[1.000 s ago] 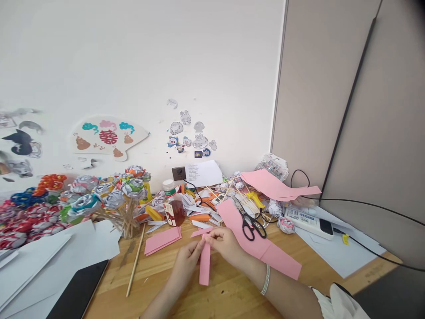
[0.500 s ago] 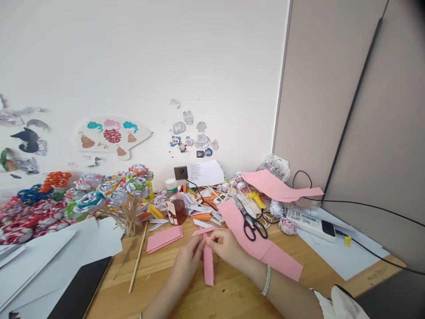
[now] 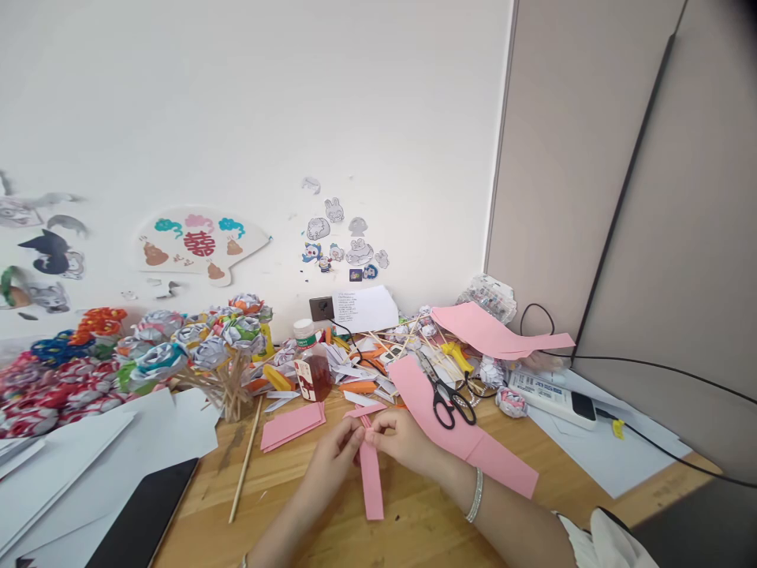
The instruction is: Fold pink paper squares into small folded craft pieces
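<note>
Both my hands meet over the wooden desk (image 3: 414, 528) at the top end of a narrow pink paper strip (image 3: 371, 485). My left hand (image 3: 332, 457) pinches the strip's upper left edge with closed fingers. My right hand (image 3: 402, 438), a silver bracelet on its wrist, pinches the same end from the right. The strip's lower part lies flat on the desk, pointing toward me. A small stack of pink paper pieces (image 3: 292, 424) lies just to the left of my hands.
Black scissors (image 3: 445, 390) rest on a long pink sheet (image 3: 473, 446) to the right. Paper roses on sticks (image 3: 195, 351), a glue bottle (image 3: 311, 367), a wooden skewer (image 3: 244, 465), white sheets (image 3: 118, 450), a dark tablet (image 3: 139, 521) and a white device (image 3: 553, 394) with cables surround them.
The pink strip has shifted slightly right and lies lower and flatter on the desk. Both hands keep pinching its top end. The view has drifted a little.
</note>
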`<state>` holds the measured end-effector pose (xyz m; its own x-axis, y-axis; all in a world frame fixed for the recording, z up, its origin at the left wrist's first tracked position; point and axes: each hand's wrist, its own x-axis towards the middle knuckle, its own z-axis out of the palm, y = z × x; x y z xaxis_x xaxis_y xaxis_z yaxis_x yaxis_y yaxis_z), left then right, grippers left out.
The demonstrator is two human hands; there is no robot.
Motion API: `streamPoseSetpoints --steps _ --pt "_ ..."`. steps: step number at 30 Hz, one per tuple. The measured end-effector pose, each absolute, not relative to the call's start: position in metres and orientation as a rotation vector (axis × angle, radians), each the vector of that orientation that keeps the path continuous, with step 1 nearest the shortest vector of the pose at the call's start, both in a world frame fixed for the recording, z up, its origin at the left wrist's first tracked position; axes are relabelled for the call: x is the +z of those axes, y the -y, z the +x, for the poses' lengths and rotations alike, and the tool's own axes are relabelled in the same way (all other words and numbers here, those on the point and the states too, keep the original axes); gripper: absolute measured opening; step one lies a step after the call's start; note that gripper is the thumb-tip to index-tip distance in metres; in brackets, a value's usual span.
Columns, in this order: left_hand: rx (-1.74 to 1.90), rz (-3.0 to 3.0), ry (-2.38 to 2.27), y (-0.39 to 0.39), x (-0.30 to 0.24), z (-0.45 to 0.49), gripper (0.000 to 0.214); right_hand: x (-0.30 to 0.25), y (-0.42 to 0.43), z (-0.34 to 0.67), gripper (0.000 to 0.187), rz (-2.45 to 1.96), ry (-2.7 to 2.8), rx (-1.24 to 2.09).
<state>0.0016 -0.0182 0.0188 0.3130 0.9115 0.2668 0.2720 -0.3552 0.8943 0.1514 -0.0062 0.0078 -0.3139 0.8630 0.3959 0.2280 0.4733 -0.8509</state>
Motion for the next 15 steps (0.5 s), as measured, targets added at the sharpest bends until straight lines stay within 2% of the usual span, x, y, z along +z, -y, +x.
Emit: streamPoseSetpoints --steps 15 --pt "1.045 1.854 -1.207 0.0240 0.0183 0.0046 0.035 0.0105 0.0093 0.1497 0.025 -0.865 1.755 0.925"
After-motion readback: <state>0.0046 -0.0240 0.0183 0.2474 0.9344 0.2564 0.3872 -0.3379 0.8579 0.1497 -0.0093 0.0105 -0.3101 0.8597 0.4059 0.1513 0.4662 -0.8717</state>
